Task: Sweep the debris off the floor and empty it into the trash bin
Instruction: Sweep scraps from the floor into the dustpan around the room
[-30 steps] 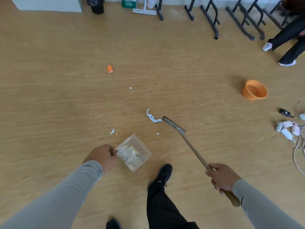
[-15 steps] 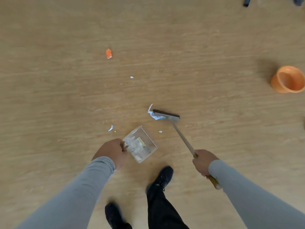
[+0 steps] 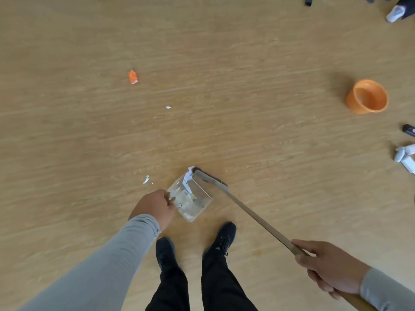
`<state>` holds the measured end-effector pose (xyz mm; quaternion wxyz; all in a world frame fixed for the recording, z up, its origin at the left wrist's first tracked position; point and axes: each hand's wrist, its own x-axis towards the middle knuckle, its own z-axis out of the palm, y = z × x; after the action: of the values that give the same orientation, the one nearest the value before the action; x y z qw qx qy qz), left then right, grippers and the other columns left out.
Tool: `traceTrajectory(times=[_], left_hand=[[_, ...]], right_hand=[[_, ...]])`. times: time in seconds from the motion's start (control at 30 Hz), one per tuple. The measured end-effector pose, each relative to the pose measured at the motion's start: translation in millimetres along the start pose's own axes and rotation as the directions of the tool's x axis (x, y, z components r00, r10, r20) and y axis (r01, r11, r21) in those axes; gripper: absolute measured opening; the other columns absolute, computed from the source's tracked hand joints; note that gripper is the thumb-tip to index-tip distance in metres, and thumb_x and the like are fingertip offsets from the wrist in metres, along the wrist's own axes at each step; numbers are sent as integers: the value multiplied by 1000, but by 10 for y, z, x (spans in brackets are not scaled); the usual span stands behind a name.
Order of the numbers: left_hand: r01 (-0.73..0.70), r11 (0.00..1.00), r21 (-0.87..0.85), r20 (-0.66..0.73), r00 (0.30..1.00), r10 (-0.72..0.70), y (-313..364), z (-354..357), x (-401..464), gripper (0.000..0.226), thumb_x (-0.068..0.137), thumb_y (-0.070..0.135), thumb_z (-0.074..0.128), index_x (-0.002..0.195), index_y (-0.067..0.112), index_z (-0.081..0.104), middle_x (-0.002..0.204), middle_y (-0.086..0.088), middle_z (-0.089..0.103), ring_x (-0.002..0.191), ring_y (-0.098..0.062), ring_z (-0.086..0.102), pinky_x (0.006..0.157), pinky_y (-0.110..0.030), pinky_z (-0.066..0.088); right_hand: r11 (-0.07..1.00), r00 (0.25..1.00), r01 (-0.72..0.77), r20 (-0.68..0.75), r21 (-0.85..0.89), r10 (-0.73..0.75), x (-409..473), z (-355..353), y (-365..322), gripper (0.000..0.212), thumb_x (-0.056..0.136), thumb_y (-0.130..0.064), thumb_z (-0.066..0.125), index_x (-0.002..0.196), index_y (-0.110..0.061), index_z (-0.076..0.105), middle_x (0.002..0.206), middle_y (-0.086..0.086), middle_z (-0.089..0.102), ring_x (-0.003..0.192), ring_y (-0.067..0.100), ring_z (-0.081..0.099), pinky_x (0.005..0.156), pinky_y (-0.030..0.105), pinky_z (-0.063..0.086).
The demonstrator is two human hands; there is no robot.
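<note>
My left hand (image 3: 155,206) grips the handle of a clear plastic dustpan (image 3: 203,205) resting on the wooden floor, with white paper scraps inside. My right hand (image 3: 325,265) holds the long wooden handle of a broom (image 3: 251,215). The broom's dark head (image 3: 210,178) sits at the dustpan's mouth, pushing a crumpled white paper strip (image 3: 188,178) over the lip. A small white scrap (image 3: 146,179) lies just left of the pan. Farther off lie a tiny white scrap (image 3: 168,107) and an orange scrap (image 3: 133,77).
An orange bowl (image 3: 368,99) stands on the floor at the right. White devices (image 3: 404,156) and a black gadget (image 3: 409,130) lie at the right edge. Another person's shoe (image 3: 394,12) shows at the top right. My own black shoes (image 3: 221,240) stand just behind the dustpan.
The broom head swept the white paper strip toward me, up to the dustpan's mouth. My right hand slid back along the handle, and my feet came together.
</note>
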<state>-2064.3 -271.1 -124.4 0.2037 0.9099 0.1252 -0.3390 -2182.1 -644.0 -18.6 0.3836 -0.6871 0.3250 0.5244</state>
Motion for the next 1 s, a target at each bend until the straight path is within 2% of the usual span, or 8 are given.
traceTrajectory(times=[0.1, 0.2, 0.27, 0.4, 0.6, 0.77, 0.87, 1.0], left_hand=[[-14, 1000, 16, -6, 1000, 14, -8, 9, -6, 17, 93, 34, 54, 104, 26, 62, 94, 8, 66, 85, -17, 64, 80, -34, 55], [-19, 1000, 22, -7, 1000, 19, 1, 19, 5, 16, 93, 34, 54, 103, 24, 63, 91, 8, 65, 83, -17, 64, 78, -33, 54], [-24, 999, 27, -8, 1000, 24, 2, 19, 20, 17, 93, 34, 54, 103, 23, 63, 93, 6, 66, 84, -18, 64, 79, -34, 54], [-24, 999, 26, -6, 1000, 24, -39, 38, -1, 18, 94, 34, 55, 106, 23, 62, 94, 6, 66, 84, -18, 64, 80, -35, 55], [-28, 998, 54, 7, 1000, 28, -4, 81, -27, 21, 95, 34, 52, 111, 24, 60, 95, 5, 65, 84, -19, 63, 70, -30, 48], [-15, 999, 33, 4, 1000, 15, 0, 76, -40, 17, 95, 33, 51, 107, 24, 60, 90, 6, 63, 79, -17, 62, 65, -29, 45], [1, 1000, 24, -10, 1000, -1, -12, 75, -29, 14, 94, 33, 53, 105, 26, 60, 90, 6, 63, 83, -19, 62, 69, -29, 45], [17, 1000, 13, -16, 1000, -17, 7, 88, -18, 7, 93, 33, 55, 99, 31, 57, 89, 10, 62, 80, -16, 61, 67, -28, 44]], right_hand=[[999, 996, -4, -92, 36, 8, 164, 166, -68, 34, 102, -18, 52, 129, -37, 46, 59, 8, 49, 44, 18, 41, 41, 26, 38], [986, 987, -31, -159, -166, 4, 498, 437, -206, 25, 101, -21, 48, 126, -25, 52, 74, 6, 62, 55, 22, 52, 49, 30, 49], [966, 991, -51, -131, -252, 19, 571, 514, -236, 21, 99, -28, 49, 120, -31, 49, 90, 8, 68, 64, 23, 58, 55, 33, 56], [986, 999, -54, -10, -156, 53, 176, 109, -133, 30, 96, -28, 56, 123, -41, 51, 63, 8, 61, 49, 20, 50, 46, 30, 44], [990, 992, -32, -128, -140, 14, -118, 44, -199, 34, 101, -27, 53, 131, -42, 49, 59, 2, 52, 44, 14, 43, 42, 24, 37], [922, 959, 15, -257, -387, -124, 519, 226, -660, 29, 103, -27, 44, 132, -27, 51, 87, 2, 64, 60, 18, 58, 45, 25, 47], [869, 949, -24, -284, -494, -135, 850, 396, -830, 39, 102, -24, 43, 141, -29, 46, 96, -4, 58, 76, 16, 63, 60, 28, 56], [832, 980, -15, -175, -554, -99, 759, 459, -685, 36, 102, -25, 43, 137, -29, 48, 93, -6, 59, 72, 14, 62, 57, 28, 55]])
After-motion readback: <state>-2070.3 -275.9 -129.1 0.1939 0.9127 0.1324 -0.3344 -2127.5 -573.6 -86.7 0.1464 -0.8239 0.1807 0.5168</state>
